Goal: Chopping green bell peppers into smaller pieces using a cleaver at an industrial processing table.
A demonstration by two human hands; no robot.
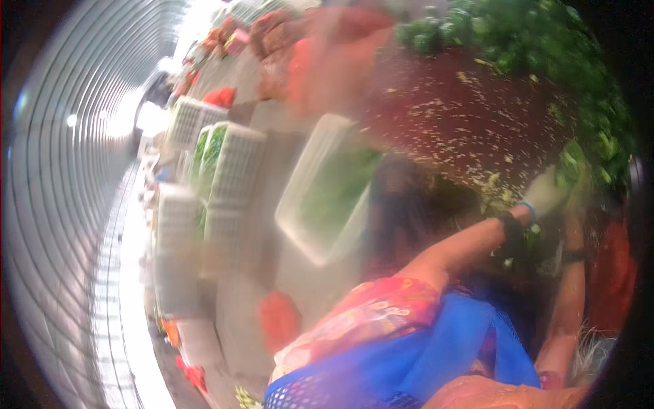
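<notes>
At the right of the head view both hands meet in light-coloured gloves around a green leafy vegetable [572, 158]. My left hand [547, 191] is closed on it from the left side. Close against it, my right hand [578, 194] is blurred but appears closed at the vegetable's lower end. Whether a small tool is also in the right hand cannot be seen. Beneath and beyond the hands is a dark red work surface [449, 109], strewn with pale green and yellowish trimmings. A large heap of green vegetables [538, 37] lies along its far and right side.
A white crate [300, 198] holding greens stands left of the work surface. Further left are stacked white crates [235, 167], some with greens. An orange-red object [278, 319] lies on the floor, and orange-red sacks [327, 61] are at the back. A ribbed wall curves along the left.
</notes>
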